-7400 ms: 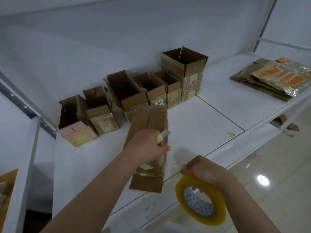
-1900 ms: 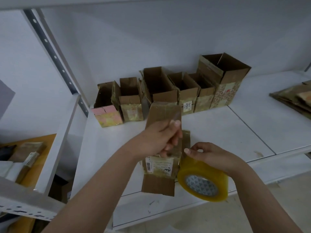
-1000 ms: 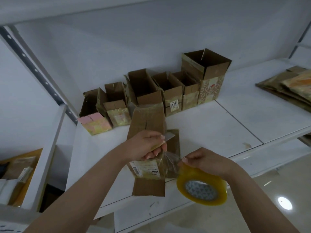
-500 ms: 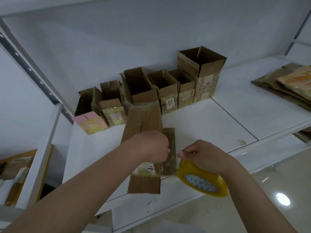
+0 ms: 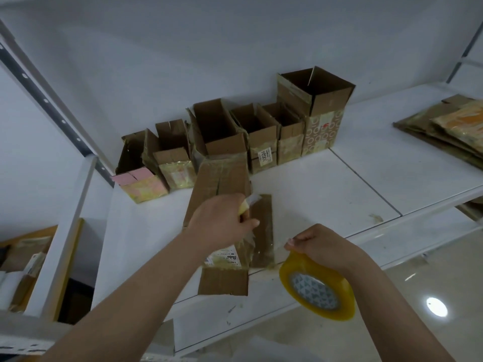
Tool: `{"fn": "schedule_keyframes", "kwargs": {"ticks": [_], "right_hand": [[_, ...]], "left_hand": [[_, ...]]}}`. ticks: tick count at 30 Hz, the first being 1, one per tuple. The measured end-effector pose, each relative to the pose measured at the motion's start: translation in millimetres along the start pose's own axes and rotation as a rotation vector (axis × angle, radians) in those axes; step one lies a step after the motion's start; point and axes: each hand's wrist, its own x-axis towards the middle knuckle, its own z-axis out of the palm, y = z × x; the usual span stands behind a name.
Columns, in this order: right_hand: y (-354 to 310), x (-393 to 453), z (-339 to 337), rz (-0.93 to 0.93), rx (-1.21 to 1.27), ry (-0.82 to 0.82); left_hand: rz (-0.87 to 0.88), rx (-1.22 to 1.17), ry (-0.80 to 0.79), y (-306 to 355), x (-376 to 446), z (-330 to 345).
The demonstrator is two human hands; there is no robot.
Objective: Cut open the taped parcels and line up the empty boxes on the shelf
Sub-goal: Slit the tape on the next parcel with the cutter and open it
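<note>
A brown cardboard parcel point(image 5: 222, 184) lies lengthwise on the white shelf point(image 5: 326, 189), its flaps spread out. My left hand point(image 5: 222, 226) rests on it and grips a small yellow box cutter point(image 5: 247, 203) with the blade pointing right. My right hand point(image 5: 317, 245) holds a yellow roll of clear tape point(image 5: 317, 290) at the shelf's front edge and pinches the strip point(image 5: 264, 246) stretched from the roll to the parcel. Several opened boxes point(image 5: 235, 137) stand in a row against the back wall.
A stack of flattened, taped cardboard point(image 5: 449, 129) lies at the right end of the shelf. A metal upright point(image 5: 47, 100) borders the shelf on the left, with packages point(image 5: 23, 267) on a lower shelf beyond it. Shiny floor point(image 5: 418, 296) lies below right.
My right hand has drawn the tape roll down and right, away from the parcel, stretching the strip. My left hand shifted slightly, and the cutter blade shows again.
</note>
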Motion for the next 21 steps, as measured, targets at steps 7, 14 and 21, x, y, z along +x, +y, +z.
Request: {"fn": "schedule_keyframes", "kwargs": {"ticks": [7, 14, 21], "right_hand": [[-3.1, -8.1, -17.1, -0.054, 0.129, 0.122], [-14.0, -23.0, -27.5, -0.213, 0.28, 0.198], [-19.9, -20.9, -26.9, -0.342, 0.226, 0.257]], "left_hand": [[-0.021, 0.337, -0.001, 17.6, 2.3, 6.2], [-0.019, -0.526, 0.133, 18.6, -6.9, -15.9], [-0.03, -0.648, 0.19, 32.2, -1.4, 3.0]]}}
